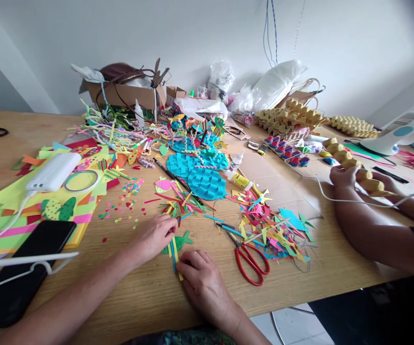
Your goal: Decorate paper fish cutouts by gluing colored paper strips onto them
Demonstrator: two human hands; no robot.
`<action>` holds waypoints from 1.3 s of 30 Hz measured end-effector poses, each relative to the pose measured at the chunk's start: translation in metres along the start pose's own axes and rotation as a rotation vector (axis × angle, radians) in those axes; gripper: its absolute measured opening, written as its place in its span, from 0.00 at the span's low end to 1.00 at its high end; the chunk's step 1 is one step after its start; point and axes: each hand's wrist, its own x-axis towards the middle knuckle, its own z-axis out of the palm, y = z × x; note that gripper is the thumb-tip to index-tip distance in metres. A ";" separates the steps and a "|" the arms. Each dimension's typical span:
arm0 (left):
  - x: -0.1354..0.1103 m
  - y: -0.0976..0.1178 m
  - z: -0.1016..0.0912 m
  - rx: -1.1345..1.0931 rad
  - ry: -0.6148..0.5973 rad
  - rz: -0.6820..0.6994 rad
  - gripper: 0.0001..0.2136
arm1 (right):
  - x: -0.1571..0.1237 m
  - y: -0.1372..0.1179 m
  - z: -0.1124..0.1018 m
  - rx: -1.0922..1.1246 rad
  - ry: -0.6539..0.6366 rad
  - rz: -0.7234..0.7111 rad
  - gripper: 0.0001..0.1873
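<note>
A green paper fish [181, 241] lies on the wooden table in front of me, with narrow yellow [176, 254] and blue [173, 261] paper strips across it. At the strips' upper ends are the closed fingers of my left hand [159, 235]. My right hand [201, 278] has its fingertips pinched at the lower end of a yellow strip. Both hands partly hide the fish and strips. Red-handled scissors [252, 261] rest to the right of my right hand. Beyond my left hand lies a pile of coloured paper strips [185, 203].
Paper scraps [275, 230] spread behind the scissors. Blue woven paper ovals [207, 182], a glue bottle [241, 181] and a pink paper fish [163, 185] lie farther back. At left are a phone [23, 273] and power bank [53, 171]. Another person's hands [343, 177] hold an egg-carton strip [367, 182].
</note>
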 end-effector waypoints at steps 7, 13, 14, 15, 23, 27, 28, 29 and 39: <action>-0.006 -0.003 -0.010 0.022 0.096 0.008 0.11 | -0.011 -0.004 -0.038 0.230 -0.165 0.054 0.06; -0.049 0.008 -0.009 0.119 0.044 0.172 0.15 | 0.005 0.008 -0.055 0.245 -0.007 0.218 0.09; -0.057 0.010 -0.004 0.143 0.041 0.205 0.16 | 0.010 0.009 -0.053 0.236 -0.009 0.227 0.08; -0.064 0.013 0.002 0.181 0.027 0.219 0.16 | 0.015 0.010 -0.051 0.226 -0.020 0.229 0.08; -0.083 0.016 0.032 0.380 0.198 0.385 0.16 | 0.059 0.003 -0.041 0.034 -0.281 0.247 0.09; -0.085 0.013 0.036 0.352 0.209 0.389 0.15 | 0.069 0.000 -0.036 -0.055 -0.390 0.228 0.11; -0.085 0.013 0.037 0.341 0.202 0.386 0.15 | 0.070 0.000 -0.034 -0.069 -0.404 0.221 0.11; -0.085 0.013 0.038 0.334 0.191 0.384 0.14 | 0.071 0.000 -0.032 -0.080 -0.412 0.218 0.11; -0.087 0.015 0.038 0.343 0.170 0.372 0.12 | 0.081 0.003 -0.026 -0.158 -0.423 0.227 0.11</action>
